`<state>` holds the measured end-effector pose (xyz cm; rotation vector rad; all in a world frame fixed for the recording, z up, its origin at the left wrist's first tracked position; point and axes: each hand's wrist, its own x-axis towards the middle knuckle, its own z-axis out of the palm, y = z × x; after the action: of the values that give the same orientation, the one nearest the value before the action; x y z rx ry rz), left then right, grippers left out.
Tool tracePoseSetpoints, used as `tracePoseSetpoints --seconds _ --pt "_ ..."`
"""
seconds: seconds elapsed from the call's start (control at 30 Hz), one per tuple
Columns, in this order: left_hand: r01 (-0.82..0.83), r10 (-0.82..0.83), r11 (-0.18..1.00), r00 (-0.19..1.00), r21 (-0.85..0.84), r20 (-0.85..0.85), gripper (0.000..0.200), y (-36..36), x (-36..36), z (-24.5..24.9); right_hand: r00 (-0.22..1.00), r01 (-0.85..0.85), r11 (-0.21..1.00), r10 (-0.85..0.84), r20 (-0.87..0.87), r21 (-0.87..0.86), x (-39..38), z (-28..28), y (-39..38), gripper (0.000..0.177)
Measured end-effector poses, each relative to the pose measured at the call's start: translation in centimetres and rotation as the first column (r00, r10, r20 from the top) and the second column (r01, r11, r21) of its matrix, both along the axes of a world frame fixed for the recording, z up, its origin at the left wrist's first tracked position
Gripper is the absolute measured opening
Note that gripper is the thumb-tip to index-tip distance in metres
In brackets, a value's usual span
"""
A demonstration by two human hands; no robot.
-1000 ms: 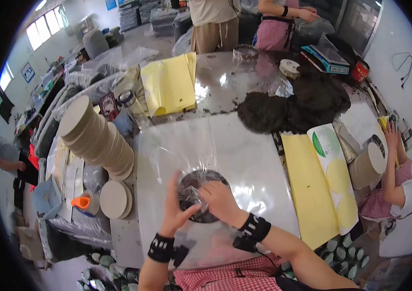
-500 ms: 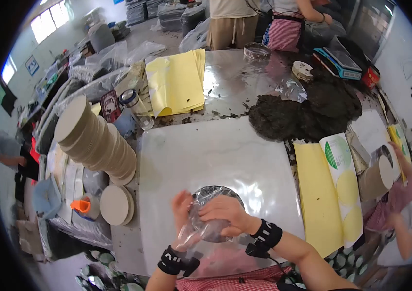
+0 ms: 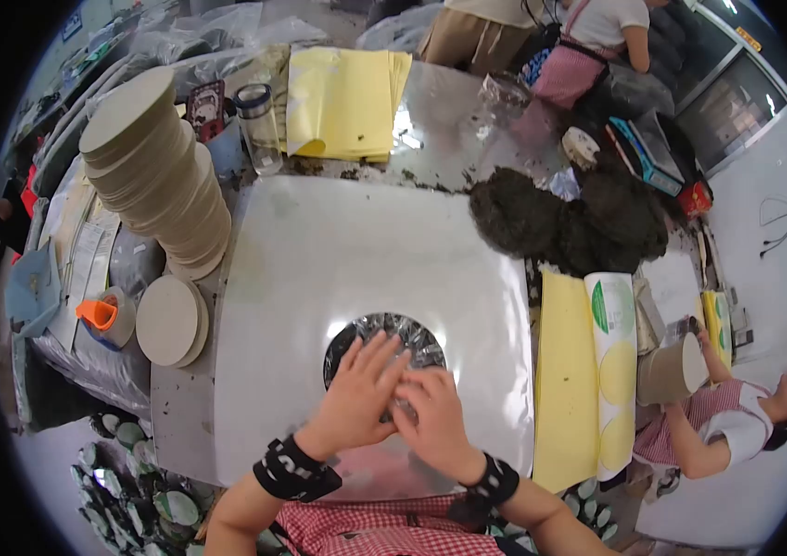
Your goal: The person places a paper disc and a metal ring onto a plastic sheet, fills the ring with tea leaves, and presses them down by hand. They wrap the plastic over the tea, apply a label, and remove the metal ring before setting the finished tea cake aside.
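A round black disc [image 3: 342, 345] topped with crinkled clear plastic film [image 3: 412, 335] lies near the front of a pale, shiny work surface [image 3: 319, 250]. My left hand [image 3: 355, 394] rests over the disc's lower part, palm down, its fingers stretched out on the film. Beside it on the right, my right hand [image 3: 432, 412] has bent fingers that meet the left hand's edge. Whether a bit of film is pinched between its fingertips is too small to tell. Both hands cover the near side of the disc.
Tall round-disc stack [image 3: 148, 176] and two loose discs [image 3: 168, 320] at left. A glass jar [image 3: 259, 130] and yellow sheets [image 3: 342, 102] stand behind. Dark fibrous clumps [image 3: 570, 218] lie back right, yellow sheets [image 3: 560, 380] nearer. A co-worker [image 3: 727, 417] handles another stack [image 3: 672, 371].
The view has tilted and shifted. My left hand has come from the film's left side onto the disc, flattening out. My right hand has moved off the top to its right side. The film lies lower.
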<state>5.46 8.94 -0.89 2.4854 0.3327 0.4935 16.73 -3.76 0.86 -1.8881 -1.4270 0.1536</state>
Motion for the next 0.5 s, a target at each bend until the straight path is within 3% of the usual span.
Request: tracePoseSetpoints --seconds 0.03,0.13,0.23,0.27,0.37,0.4,0.5 --pt "0.062 -0.043 0.985 0.992 0.163 -0.121 0.084 0.2 -0.1 -0.3 0.999 -0.047 0.999 0.047 0.013 0.004 0.4 0.6 0.3 0.020" --pt "0.032 -0.014 0.987 0.994 0.159 -0.113 0.087 -0.2 0.0 -0.6 0.991 -0.129 0.989 0.127 -0.033 -0.067 2.3 2.1 -1.5 0.020" --pt "0.043 -0.001 0.974 0.982 0.222 -0.188 0.090 -0.6 0.4 -0.5 0.998 -0.016 0.944 0.037 0.058 -0.331 3.7 -2.6 1.5 0.017" --pt "0.040 0.014 0.970 0.975 0.238 -0.221 0.091 -0.5 0.5 -0.6 0.994 0.029 0.961 0.000 0.106 -0.275 2.8 -2.4 1.4 0.010" --pt "-0.009 0.068 0.975 0.964 0.223 -0.258 0.094 -0.1 0.9 -0.5 0.999 -0.043 0.995 0.042 -0.005 -0.088 2.7 -1.2 0.6 0.007" --pt "-0.016 0.070 0.978 0.964 0.207 -0.258 0.094 0.0 1.0 -0.4 1.000 -0.012 0.996 0.011 -0.010 -0.091 3.1 0.5 1.3 0.010" --pt "-0.002 0.064 0.979 0.954 0.205 -0.293 0.099 -0.4 1.6 -0.8 0.988 0.017 0.979 0.015 0.154 -0.203 6.2 -4.3 4.8 0.019"
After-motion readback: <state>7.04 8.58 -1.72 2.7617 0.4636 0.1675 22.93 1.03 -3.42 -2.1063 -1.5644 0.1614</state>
